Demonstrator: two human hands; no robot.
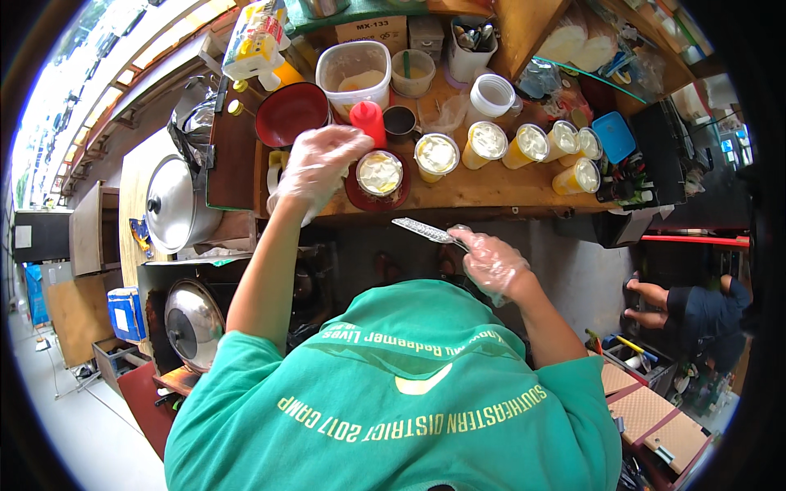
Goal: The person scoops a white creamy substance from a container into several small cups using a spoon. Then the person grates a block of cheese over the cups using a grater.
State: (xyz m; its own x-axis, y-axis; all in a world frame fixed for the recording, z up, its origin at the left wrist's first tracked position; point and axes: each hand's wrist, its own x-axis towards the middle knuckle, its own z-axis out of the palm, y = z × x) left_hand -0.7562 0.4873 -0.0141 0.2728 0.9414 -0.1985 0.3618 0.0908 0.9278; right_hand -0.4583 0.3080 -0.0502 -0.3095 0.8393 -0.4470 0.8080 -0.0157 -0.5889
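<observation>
Grater (pixel 419 230), slim and silvery, held by its handle in the right hand (pixel 495 263), with gloved fingers wrapped snugly round it and the perforated blade pointing left, between the green shirt (pixel 393 368) and the near edge of the wooden counter (pixel 458 196). Farther left, raised beside a white-topped cup (pixel 380 173), the left hand (pixel 318 168), also in a clear plastic glove, fingers drawn into a narrow bunch near the cup's far left side; cannot tell from this angle of anything pinched between the tips, nor of contact with the red squeeze bottle (pixel 368 121) just beyond. Beneath that cup, a dark red plate (pixel 399 201); to its right along the counter, six more cups (pixel 437 155) with yellow contents and white topping. Behind these, stacked white containers (pixel 492 92); beside the squeeze bottle, a dark mug (pixel 400 121) to the right and a dark red bowl (pixel 291 114) to the left. Farther back, a square tub (pixel 354 72), a smaller tub (pixel 412 74) and a white holder (pixel 471 64) with utensils (pixel 475 34). Far left, a large lidded silver pot (pixel 176 204); far right, a person (pixel 712 315) in dark clothes.
</observation>
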